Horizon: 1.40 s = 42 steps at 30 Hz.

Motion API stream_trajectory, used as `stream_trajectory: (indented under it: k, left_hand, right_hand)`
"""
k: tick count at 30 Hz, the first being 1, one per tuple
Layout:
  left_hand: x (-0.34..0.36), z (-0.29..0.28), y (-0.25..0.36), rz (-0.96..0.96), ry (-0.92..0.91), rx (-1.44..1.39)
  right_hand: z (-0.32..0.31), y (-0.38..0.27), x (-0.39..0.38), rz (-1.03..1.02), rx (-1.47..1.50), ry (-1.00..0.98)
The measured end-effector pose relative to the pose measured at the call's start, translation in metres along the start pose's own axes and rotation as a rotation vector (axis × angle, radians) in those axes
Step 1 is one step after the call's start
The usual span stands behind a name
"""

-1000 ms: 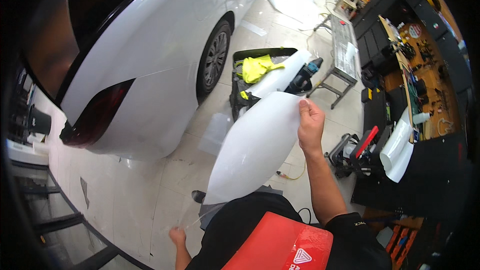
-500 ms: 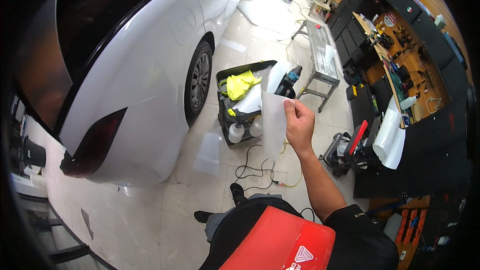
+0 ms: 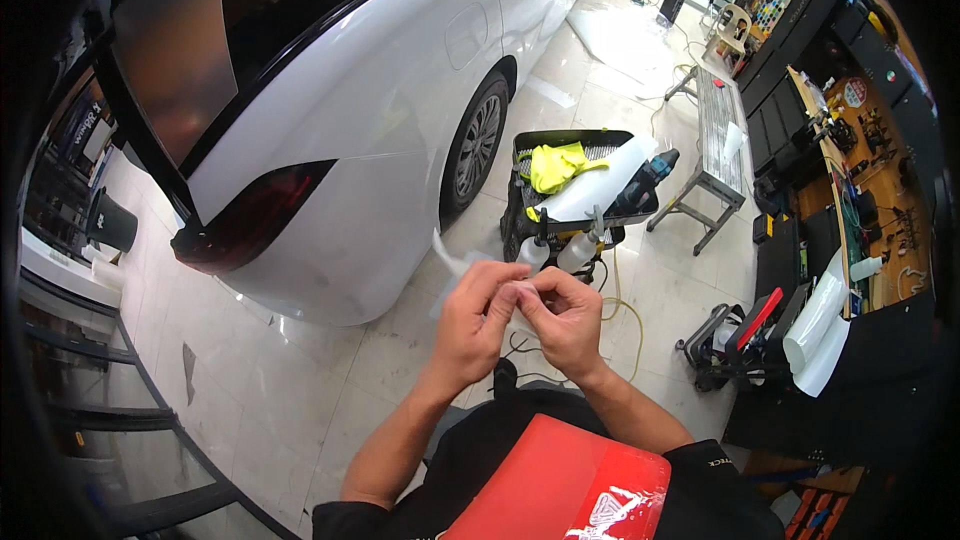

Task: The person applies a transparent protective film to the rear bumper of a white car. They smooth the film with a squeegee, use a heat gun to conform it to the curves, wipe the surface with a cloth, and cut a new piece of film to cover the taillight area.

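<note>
My left hand and my right hand meet in front of my chest, thumbs and fingertips pinched together. Between them is a thin translucent sheet of film, whose pale edge sticks out beyond my left fingers; the rest is mostly hidden behind the hands. Past the hands stands a white car, with its dark red tail light toward me and its rear wheel farther off.
A black cart ahead carries a yellow cloth, a white sheet and a cordless power tool. Two spray bottles hang on its near side. A metal work bench stands right of it. A yellow cord lies on the floor.
My left hand has come into view and joined the right at the film. The right hand has moved down and nearer to me. The view has swung left.
</note>
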<state>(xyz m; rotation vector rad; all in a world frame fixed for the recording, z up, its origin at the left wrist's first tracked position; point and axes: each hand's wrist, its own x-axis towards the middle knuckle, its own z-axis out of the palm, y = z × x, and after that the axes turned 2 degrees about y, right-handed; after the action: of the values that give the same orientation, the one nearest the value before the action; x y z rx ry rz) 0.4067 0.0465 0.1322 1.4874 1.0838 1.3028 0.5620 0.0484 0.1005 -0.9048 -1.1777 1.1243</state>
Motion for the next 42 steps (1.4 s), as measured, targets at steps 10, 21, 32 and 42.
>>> stream_trajectory:
  k: [10,21,32,42]
  left_hand:
    - [-0.014,-0.021,-0.018,0.05,0.016,0.02]
    - [-0.011,-0.03,-0.01,0.045,0.023,0.09]
    - [-0.006,-0.022,-0.02,0.036,-0.007,-0.007]
    - [-0.002,-0.016,-0.023,0.026,-0.028,-0.018]
  right_hand:
    - [0.007,-0.013,-0.003,0.502,0.406,-0.222]
    - [0.013,-0.013,0.003,0.621,0.55,-0.256]
    - [0.011,-0.001,-0.001,0.612,0.61,-0.206]
    - [0.01,-0.001,-0.001,0.562,0.555,-0.148]
